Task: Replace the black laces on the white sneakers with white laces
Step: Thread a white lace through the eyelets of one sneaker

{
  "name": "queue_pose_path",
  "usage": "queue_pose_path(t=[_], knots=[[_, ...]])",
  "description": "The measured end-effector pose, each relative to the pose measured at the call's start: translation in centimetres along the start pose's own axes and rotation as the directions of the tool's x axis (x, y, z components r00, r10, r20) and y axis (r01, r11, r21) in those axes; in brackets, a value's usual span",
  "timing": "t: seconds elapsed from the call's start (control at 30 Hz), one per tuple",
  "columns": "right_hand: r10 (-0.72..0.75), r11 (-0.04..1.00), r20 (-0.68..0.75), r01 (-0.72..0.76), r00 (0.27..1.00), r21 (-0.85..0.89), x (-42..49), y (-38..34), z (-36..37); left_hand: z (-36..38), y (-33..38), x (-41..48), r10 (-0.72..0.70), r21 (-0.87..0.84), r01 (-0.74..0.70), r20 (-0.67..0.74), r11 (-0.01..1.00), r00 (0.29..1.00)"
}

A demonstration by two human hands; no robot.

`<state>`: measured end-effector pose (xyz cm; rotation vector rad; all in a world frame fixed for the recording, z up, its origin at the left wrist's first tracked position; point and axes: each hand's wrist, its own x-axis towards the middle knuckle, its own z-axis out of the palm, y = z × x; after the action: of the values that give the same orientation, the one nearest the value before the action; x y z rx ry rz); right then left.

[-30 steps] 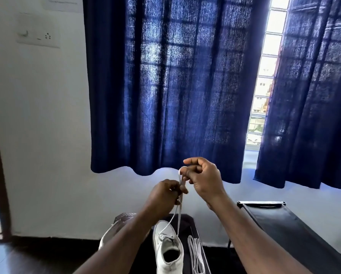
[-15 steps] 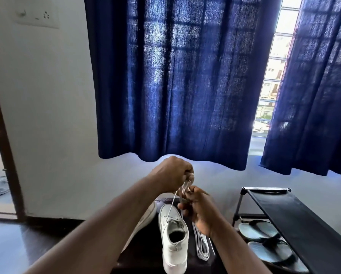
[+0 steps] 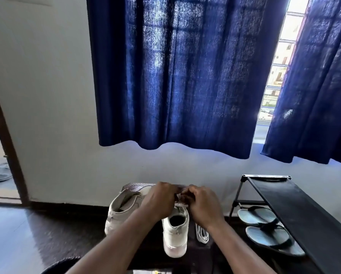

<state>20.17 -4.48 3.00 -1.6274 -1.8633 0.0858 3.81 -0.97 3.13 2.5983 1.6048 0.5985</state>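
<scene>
While lacing the upright sneaker [image 3: 175, 237], pinches white lace [image 3: 179, 203] in curled fingers [image 3: 170, 190] of left hand [image 3: 159, 201] and right hand [image 3: 202, 205]; seemingly halfway, with spare lace [image 3: 202, 233] and tilted sneaker [image 3: 124, 209] beside it undone.

**Backlit Room, Shaded Foreground, Soft Detail**

Daylight entered through the window gap [image 3: 278, 62] at upper right, which was blown out. It glowed through the blue curtain [image 3: 175, 76] in mottled patches between darker bands. The floor [image 3: 9, 230] carried a pale sheen. The left hand [image 3: 159, 200], right hand [image 3: 203, 204] and the white lace [image 3: 178, 197] pinched between them sat in shade, softened by blur. The door frame [image 3: 13, 167] bowed with wide-angle distortion.
</scene>
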Motion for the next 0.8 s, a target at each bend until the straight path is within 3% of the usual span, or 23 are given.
queue_pose_path(t=[0.2, 0.33, 0.53, 0.7, 0.8], knots=[[-0.031, 0.997, 0.227, 0.047, 0.973, -0.065, -1.2, 0.7, 1.9, 2.5, -0.3, -1.5, -0.061, 0.07, 0.052, 0.124, 0.996, 0.99], [-0.122, 0.992, 0.176, 0.115, 0.977, 0.053, -1.3, 0.6, 1.7, 2.1, -1.1, -1.3, 0.032, 0.012, -0.035, 0.162, 0.999, 0.986], [-0.329, 0.944, 0.17, 0.324, 0.929, 0.058, -0.3, 0.4, 1.3, 1.4, -1.2, -0.6, 0.008, -0.136, 0.031, 0.277, 0.99, 0.961], [-0.376, 0.927, 0.106, 0.373, 0.921, 0.042, 0.7, 0.3, 0.1, 1.2, -1.3, -0.6, -0.002, -0.387, 0.041, 0.101, 0.921, 0.995], [-0.416, 0.908, 0.123, 0.42, 0.901, -0.005, 1.1, 0.4, -0.2, 0.8, -0.8, -0.4, -0.019, -0.272, 0.075, 0.204, 0.959, 0.979]])
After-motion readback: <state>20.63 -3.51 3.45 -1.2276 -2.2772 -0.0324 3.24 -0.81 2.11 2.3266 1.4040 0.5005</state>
